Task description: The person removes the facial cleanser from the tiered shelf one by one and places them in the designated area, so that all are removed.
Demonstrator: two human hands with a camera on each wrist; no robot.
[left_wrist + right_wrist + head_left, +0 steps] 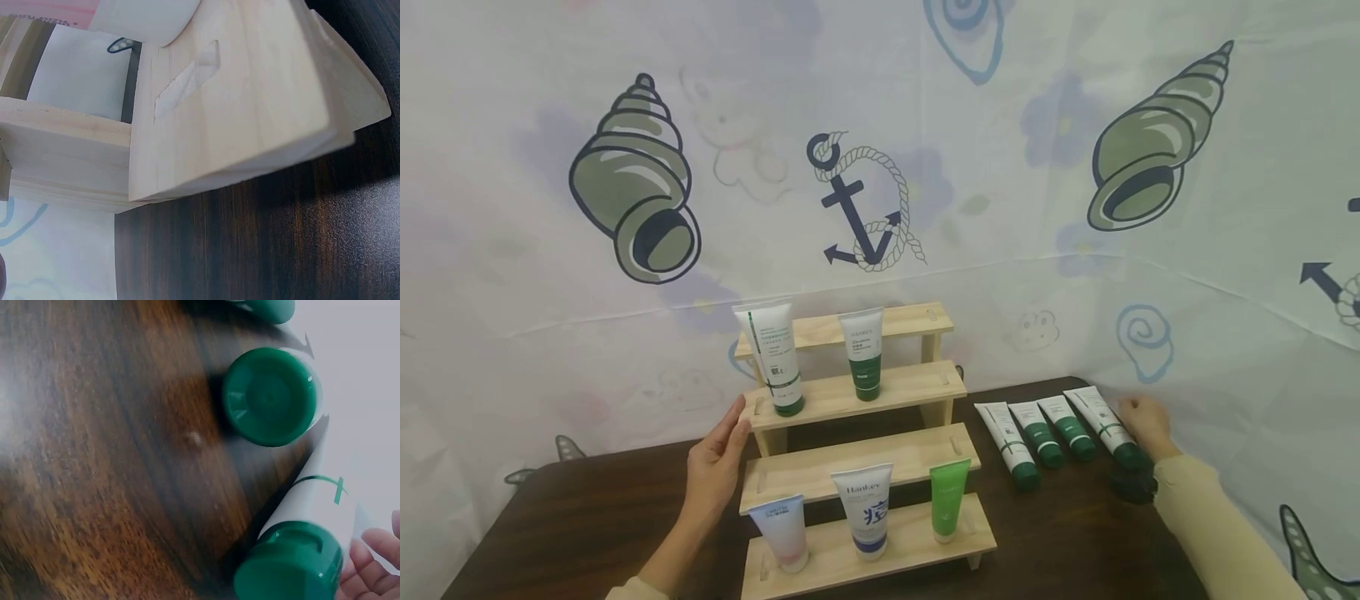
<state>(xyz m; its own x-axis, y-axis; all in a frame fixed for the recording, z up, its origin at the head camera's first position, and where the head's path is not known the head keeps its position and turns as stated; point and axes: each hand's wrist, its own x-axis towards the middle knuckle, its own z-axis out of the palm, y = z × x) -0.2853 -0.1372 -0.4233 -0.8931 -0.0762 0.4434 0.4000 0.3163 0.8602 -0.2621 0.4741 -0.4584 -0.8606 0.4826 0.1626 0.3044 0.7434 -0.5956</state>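
A tiered wooden display rack (857, 458) stands at centre. My left hand (715, 458) is at its left side, fingers fairly straight, fingertips by the end of the second shelf from the top; contact is unclear. On that shelf stand a large white tube (772, 346) and a white-and-green tube (859, 333). The bottom shelf bears a pale blue-and-pink tube (781, 527), a white-and-blue tube (863, 500) and a green tube (950, 496). My right hand (1145, 423) is beside the rightmost lying white tube (325, 503) with a green cap, fingers loosely bent, no grip visible.
Left of that tube, three more white tubes with green lower ends lie in a row, the leftmost (1002, 433) near the rack. A dark wooden table (1067, 533) bears everything. Behind hangs a white cloth (1000, 200) printed with shells and an anchor.
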